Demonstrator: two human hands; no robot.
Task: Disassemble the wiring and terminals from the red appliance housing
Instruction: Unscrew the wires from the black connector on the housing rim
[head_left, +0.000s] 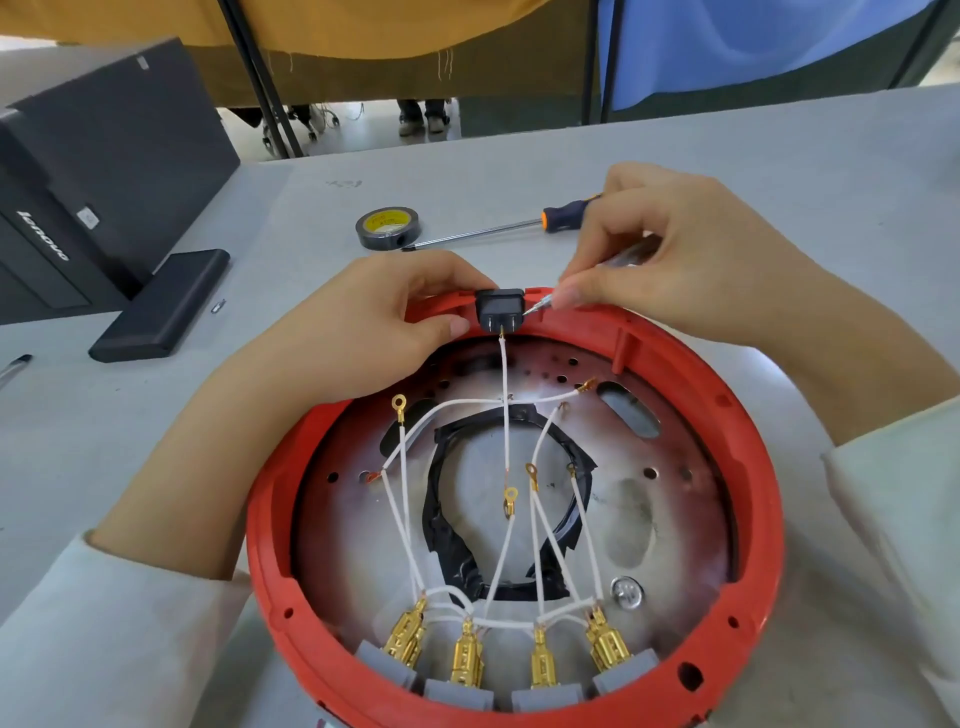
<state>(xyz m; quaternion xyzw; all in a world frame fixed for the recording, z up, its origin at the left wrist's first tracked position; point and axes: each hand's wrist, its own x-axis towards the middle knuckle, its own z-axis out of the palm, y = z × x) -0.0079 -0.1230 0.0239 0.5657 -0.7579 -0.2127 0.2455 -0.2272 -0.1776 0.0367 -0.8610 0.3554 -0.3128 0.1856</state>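
At far rim: left hand (363, 322) pinches black socket (500, 310); right hand (675, 270) grips small screwdriver (540, 304); "lenovo" box (93, 171).

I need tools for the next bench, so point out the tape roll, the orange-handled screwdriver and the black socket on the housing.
tape roll (388, 227): head view, on its yellow core label.
orange-handled screwdriver (563, 215): head view, on its handle.
black socket (499, 310): head view, on its front face.

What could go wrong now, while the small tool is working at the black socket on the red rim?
1. The small tool in the right hand may slip off the black socket toward the left hand thumb beside it.
2. Pulling the socket out could strain the thin white wire attached below it.
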